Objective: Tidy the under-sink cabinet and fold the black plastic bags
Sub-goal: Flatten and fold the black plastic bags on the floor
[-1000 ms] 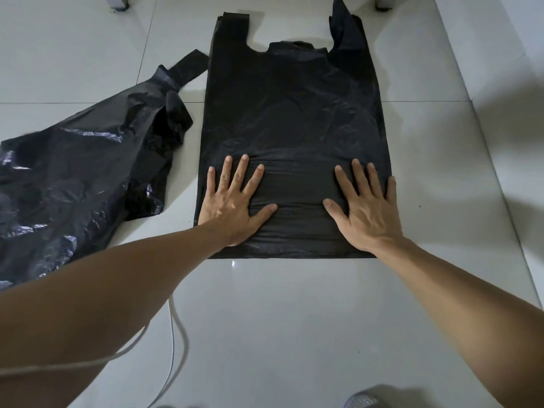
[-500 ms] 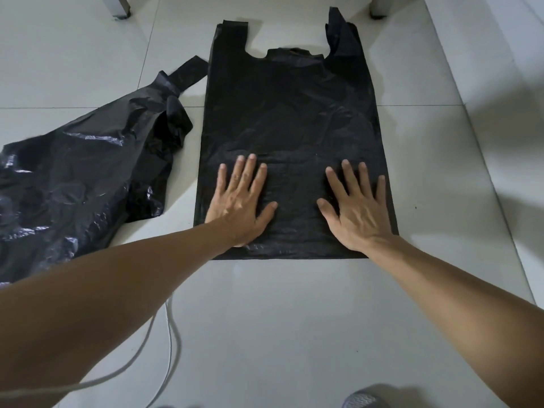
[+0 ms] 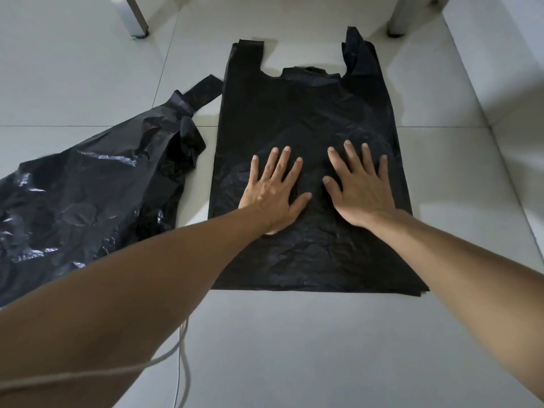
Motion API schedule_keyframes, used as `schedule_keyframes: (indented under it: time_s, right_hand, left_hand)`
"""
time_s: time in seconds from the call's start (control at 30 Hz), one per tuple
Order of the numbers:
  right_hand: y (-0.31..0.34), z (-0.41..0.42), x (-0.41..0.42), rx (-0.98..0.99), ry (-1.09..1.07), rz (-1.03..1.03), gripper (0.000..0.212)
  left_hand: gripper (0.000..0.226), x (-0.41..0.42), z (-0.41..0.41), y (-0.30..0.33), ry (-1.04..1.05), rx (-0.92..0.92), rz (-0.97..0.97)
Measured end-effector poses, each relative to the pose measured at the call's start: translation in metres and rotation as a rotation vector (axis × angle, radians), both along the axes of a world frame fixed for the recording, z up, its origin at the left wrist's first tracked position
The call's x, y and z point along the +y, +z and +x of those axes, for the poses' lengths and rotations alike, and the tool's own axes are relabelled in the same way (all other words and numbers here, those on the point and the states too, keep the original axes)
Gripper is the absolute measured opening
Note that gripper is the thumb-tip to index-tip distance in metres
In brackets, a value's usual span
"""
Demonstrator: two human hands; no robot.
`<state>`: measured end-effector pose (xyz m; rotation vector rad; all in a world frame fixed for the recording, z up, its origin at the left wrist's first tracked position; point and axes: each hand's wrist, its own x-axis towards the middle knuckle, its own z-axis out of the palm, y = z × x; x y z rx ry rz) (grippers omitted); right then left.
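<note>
The flat bag (image 3: 306, 136) lies spread on the tiled floor (image 3: 294, 348), handles toward the two furniture legs at the far edge, with the crumpled bag (image 3: 88, 195) just beside its left edge. The left hand (image 3: 272, 195) and right hand (image 3: 360, 189) press its middle, fingers straight and spread apart. The thin plastic probably slides easily on smooth tile, so uneven pressure could skew it, trap air, or set in creases before folding.
</note>
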<state>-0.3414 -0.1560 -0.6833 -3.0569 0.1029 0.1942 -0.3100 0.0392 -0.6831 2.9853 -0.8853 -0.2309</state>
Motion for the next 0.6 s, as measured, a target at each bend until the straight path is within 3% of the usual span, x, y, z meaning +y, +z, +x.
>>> schedule_keyframes:
  time_s: [0.27, 0.43, 0.6]
  right_hand:
    - [-0.02, 0.018, -0.017, 0.018, -0.023, -0.025, 0.072]
    - [-0.023, 0.019, -0.017, -0.002, -0.02, -0.041, 0.075]
    - [-0.022, 0.019, -0.016, -0.009, -0.011, -0.051, 0.076]
  left_hand:
    - [0.076, 0.05, 0.035, -0.02, 0.13, 0.028, 0.015]
    - [0.075, 0.037, 0.045, -0.014, 0.244, -0.007, -0.019]
    - [0.075, -0.01, 0.073, -0.003, 0.086, -0.042, -0.053]
